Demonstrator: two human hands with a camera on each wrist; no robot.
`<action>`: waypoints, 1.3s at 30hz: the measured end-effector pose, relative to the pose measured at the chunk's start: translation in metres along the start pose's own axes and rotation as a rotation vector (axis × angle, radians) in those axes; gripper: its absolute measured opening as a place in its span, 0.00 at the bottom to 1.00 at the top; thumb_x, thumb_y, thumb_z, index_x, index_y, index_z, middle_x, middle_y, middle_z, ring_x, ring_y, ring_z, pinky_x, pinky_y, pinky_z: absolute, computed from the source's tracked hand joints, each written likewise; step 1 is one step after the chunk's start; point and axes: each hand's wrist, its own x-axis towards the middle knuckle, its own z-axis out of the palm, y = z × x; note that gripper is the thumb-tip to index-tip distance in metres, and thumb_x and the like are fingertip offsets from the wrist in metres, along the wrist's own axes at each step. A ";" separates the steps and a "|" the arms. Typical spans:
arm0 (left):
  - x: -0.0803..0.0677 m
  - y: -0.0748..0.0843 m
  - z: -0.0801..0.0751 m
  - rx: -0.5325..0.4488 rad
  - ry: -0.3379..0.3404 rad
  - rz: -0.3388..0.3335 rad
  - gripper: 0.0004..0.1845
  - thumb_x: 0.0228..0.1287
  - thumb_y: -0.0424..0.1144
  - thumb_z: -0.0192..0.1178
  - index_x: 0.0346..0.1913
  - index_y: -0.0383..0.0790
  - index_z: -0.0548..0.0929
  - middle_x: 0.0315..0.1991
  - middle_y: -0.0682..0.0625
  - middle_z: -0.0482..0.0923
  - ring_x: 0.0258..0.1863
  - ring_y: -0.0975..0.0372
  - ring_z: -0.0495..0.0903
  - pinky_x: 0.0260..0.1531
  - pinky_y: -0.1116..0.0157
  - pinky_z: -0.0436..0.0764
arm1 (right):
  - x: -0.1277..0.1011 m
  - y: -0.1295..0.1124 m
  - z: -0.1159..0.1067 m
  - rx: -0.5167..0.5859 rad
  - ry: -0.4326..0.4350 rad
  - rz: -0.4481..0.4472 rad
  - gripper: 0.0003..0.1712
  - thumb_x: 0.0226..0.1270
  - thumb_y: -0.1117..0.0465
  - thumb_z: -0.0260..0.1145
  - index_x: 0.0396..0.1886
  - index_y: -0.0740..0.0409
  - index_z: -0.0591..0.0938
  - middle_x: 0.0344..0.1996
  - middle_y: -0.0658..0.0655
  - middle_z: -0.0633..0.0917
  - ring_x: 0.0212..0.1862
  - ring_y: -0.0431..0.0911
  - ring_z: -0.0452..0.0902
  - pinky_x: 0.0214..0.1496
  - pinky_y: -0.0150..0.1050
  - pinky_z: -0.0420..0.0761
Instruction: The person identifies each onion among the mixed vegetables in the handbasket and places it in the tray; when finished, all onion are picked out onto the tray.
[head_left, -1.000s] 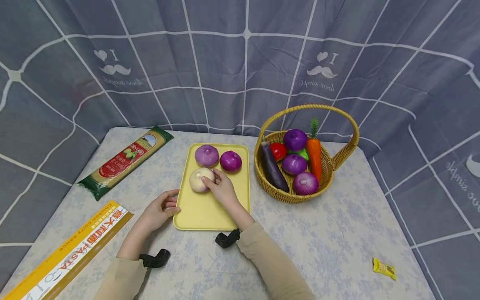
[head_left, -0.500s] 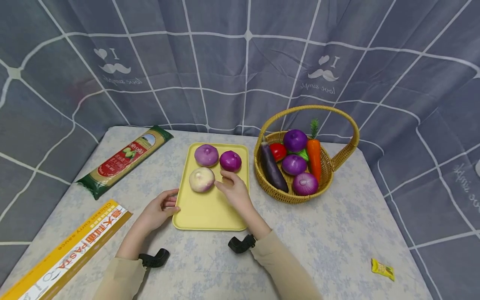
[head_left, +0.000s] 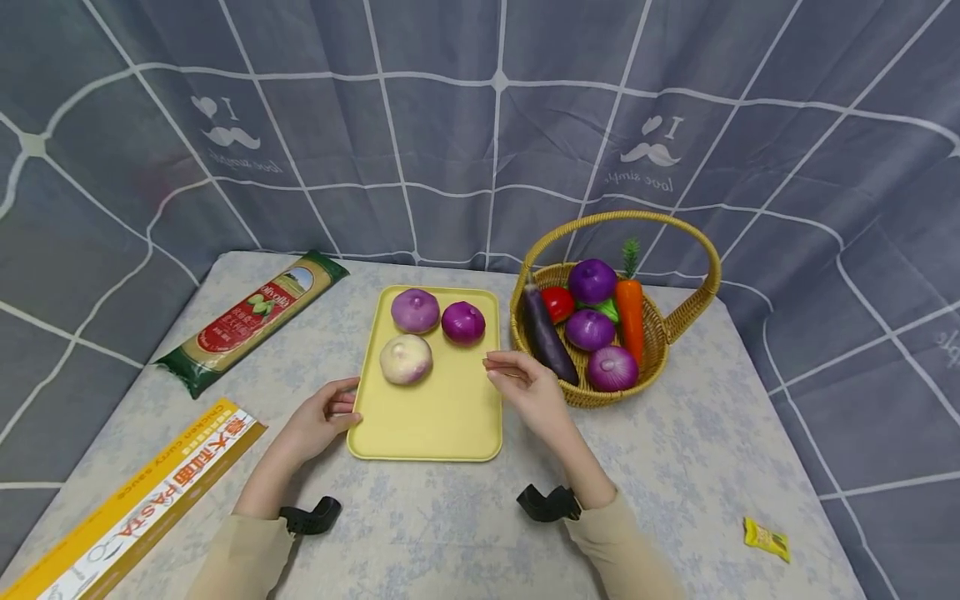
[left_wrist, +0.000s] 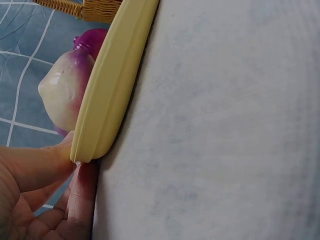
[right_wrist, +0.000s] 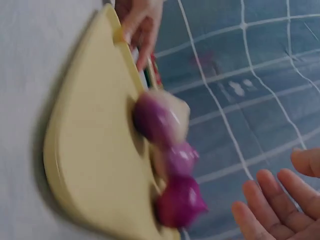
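A yellow tray [head_left: 420, 429] lies mid-table. My left hand [head_left: 318, 421] pinches its left edge, the thumb on the rim and fingers below it in the left wrist view. On the tray sit a white-and-purple turnip [head_left: 406, 360], a pale purple onion [head_left: 415, 311] and a darker purple onion [head_left: 463, 322], grouped toward its far half. My right hand [head_left: 536, 396] holds nothing and hovers by the tray's right edge, near the basket, its fingers extended and apart in the right wrist view.
Right of the tray stands a wicker basket [head_left: 592, 400] with a tall handle, holding an eggplant [head_left: 547, 337], a carrot [head_left: 631, 315], a tomato [head_left: 557, 303] and several purple onions. A pasta bag [head_left: 251, 325] and a long pasta box [head_left: 150, 510] lie left; a yellow packet [head_left: 767, 538] lies front right.
My right hand has let go of the turnip and moved right, from over the tray to its right edge beside the basket. The left hand and tray stay put.
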 end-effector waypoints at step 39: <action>-0.001 0.000 -0.001 -0.001 -0.005 0.019 0.31 0.67 0.31 0.60 0.72 0.33 0.64 0.54 0.36 0.75 0.53 0.49 0.76 0.45 0.67 0.78 | 0.007 0.019 -0.163 -0.763 0.011 0.132 0.36 0.64 0.52 0.70 0.65 0.68 0.73 0.62 0.73 0.74 0.64 0.67 0.68 0.66 0.63 0.68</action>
